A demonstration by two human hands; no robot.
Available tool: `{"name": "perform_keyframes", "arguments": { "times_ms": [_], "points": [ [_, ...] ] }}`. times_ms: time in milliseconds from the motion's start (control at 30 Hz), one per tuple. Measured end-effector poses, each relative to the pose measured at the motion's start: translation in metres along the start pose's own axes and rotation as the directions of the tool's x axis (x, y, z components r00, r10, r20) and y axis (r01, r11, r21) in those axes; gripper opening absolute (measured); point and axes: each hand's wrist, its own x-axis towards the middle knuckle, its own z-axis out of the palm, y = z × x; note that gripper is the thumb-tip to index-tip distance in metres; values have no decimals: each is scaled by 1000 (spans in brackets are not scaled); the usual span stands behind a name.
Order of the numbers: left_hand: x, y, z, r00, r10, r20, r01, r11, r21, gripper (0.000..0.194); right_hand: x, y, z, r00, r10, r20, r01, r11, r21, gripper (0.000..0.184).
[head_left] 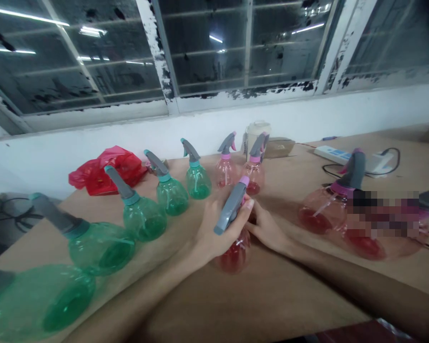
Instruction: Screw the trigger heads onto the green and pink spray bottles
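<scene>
A pink spray bottle [233, 258] with a grey spray head and pink nozzle tip stands on the table in front of me. My left hand [214, 231] is closed round its neck, just under the grey head, with the thumb along the trigger side. From the right, my right hand [268, 227] curls its fingers against the same bottle; its fingertips are partly hidden behind the bottle and my left thumb. Several green spray bottles [145, 220] form a curved row on my left. Two pink spray bottles [226, 170] stand just beyond my hands.
More pink spray bottles [318, 209] stand at the right, partly blurred out. A red plastic bag [109, 171], a whitish container [258, 131] and a brown box [279, 147] sit near the wall. A white power strip [334, 156] with a black cable lies back right.
</scene>
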Motion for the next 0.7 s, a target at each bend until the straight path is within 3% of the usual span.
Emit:
{"name": "perform_keyframes", "arguments": {
  "times_ms": [233,700],
  "points": [
    [2,-17,4,997,-53,-57,51,998,-30,14,-4,0,-1,999,17,28,-17,1000,5,20],
    [2,-16,6,998,1,-56,-2,1000,-9,15,-6,-7,-6,999,-30,17,31,997,-68,11]
  ]
}}
